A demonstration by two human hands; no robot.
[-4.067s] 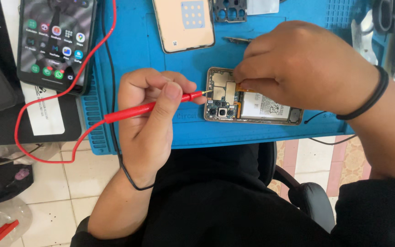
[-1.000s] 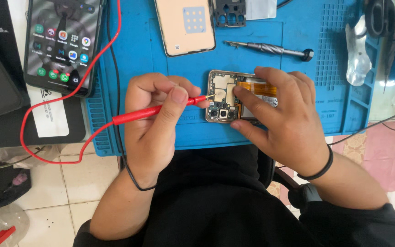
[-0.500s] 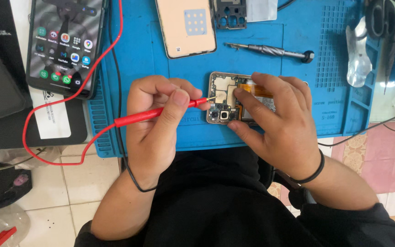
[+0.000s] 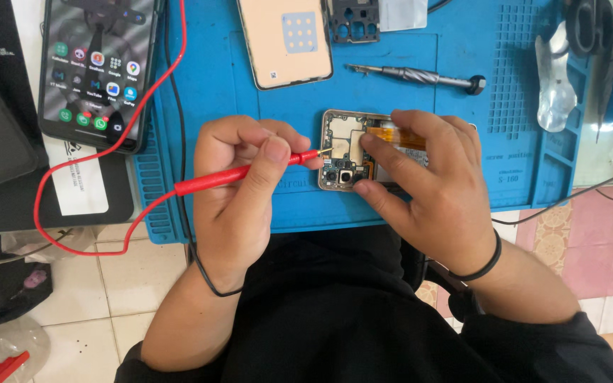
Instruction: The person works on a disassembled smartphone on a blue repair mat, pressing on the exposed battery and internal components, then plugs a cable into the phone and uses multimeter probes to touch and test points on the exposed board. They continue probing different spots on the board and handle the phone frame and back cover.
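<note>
Left hand grip closed on slim red plastic test probe, tip touching opened smartphone's exposed circuit board; right hand fingers pressed flat on it, gripping nothing.

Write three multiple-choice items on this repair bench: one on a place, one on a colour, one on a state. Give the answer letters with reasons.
1. Where does the screwdriver lie?
A. on the blue mat, beyond the opened phone
B. on the tiled floor
C. in the right hand

2. What colour is the probe held in the left hand?
A. yellow
B. red
C. green

3. What state is the phone at the far left in?
A. screen dark
B. screen removed
C. screen lit, showing app icons

Answers:
1 A: it rests on the blue mat above the opened phone, untouched by either hand.
2 B: its handle and lead are red, and its tip meets the opened phone's board.
3 C: rows of icons glow on its screen, while the right hand rests fingers on the opened phone.
</note>
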